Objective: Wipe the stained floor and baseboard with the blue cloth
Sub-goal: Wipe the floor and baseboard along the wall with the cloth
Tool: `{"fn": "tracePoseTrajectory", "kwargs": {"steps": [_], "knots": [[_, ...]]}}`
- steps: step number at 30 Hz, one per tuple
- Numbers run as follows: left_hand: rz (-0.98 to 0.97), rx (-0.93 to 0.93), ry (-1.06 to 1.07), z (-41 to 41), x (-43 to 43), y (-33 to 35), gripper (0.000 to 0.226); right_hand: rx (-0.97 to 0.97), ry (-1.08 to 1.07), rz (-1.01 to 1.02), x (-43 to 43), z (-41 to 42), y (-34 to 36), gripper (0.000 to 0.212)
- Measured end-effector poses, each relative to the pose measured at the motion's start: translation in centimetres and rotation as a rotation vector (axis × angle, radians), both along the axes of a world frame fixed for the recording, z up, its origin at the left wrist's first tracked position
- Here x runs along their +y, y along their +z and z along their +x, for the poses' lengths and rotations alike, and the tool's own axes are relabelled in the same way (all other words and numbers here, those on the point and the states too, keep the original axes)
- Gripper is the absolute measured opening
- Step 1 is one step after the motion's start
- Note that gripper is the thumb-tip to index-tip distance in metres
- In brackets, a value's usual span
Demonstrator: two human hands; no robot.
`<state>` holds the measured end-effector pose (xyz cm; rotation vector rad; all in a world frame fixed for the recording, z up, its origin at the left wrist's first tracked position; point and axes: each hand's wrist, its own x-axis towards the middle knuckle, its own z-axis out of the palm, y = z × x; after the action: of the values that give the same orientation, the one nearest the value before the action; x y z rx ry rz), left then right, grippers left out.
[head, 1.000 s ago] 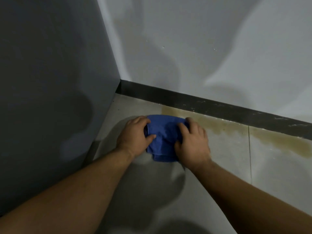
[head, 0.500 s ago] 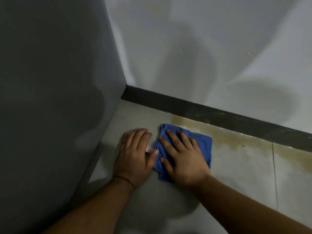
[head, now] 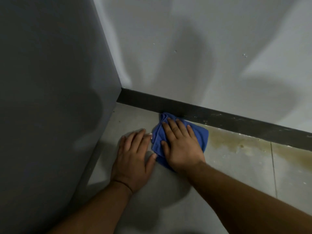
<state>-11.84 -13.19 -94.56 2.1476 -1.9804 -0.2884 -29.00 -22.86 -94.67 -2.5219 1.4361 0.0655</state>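
The left hand is laid flat, fingers spread, on the grey floor. Beside it, the crumpled blue cloth is pressed under the open right hand, its far edge touching the dark baseboard; a yellowish stain is seen alongside.

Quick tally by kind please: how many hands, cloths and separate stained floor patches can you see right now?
Hands: 2, left hand flat on the floor, right hand flat on the cloth
Cloths: 1, blue cloth touching the baseboard
Stained patches: 2, stain left of the tile joint, stain right of it
Total: 5
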Motion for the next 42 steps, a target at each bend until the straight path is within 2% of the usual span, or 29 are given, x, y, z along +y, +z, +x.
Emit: {"fn": "tracePoseTrajectory", "kwargs": {"steps": [3,9,14,18,21,25,29,35,39,42], "knots": [[-0.003,-0.033,0.001,-0.1,0.0,-0.1,0.059,0.023,-0.020,0.045,2.3,0.2,-0.3,0.067],[0.023,-0.063,0.016,-0.6,0.1,0.2,0.063,0.038,0.157,0.035,-1.1,0.9,0.7,0.068],[-0.066,-0.007,0.001,-2.5,-0.2,0.6,0.059,0.045,0.005,-0.008,-0.7,-3.4,0.6,0.068],[-0.026,0.073,-0.048,-5.1,-1.3,1.0,0.057,0.039,-0.144,-0.018,3.0,-5.5,0.5,0.065],[-0.009,0.063,-0.048,-6.0,-1.4,0.6,0.060,0.011,-0.033,0.051,4.7,-5.3,0.6,0.063],[-0.033,0.057,-0.036,-6.0,-1.3,0.1,0.068,0.027,0.141,0.044,0.9,-5.4,0.9,0.064],[-0.040,0.038,-0.063,-6.0,-1.2,0.1,0.066,0.030,0.041,0.022,-1.5,-7.8,1.2,0.063],[0.028,-0.020,-0.072,-6.3,-1.5,0.5,0.066,0.049,-0.245,0.005,2.7,-9.3,0.4,0.066],[0.051,-0.007,-0.038,-8.1,-1.8,1.3,0.066,0.103,-0.131,0.058,3.8,-9.0,0.6,0.069],[0.003,0.103,-0.015,-11.3,-2.6,1.9,0.063,0.108,-0.007,0.061,1.5,-9.6,1.3,0.072]]}}
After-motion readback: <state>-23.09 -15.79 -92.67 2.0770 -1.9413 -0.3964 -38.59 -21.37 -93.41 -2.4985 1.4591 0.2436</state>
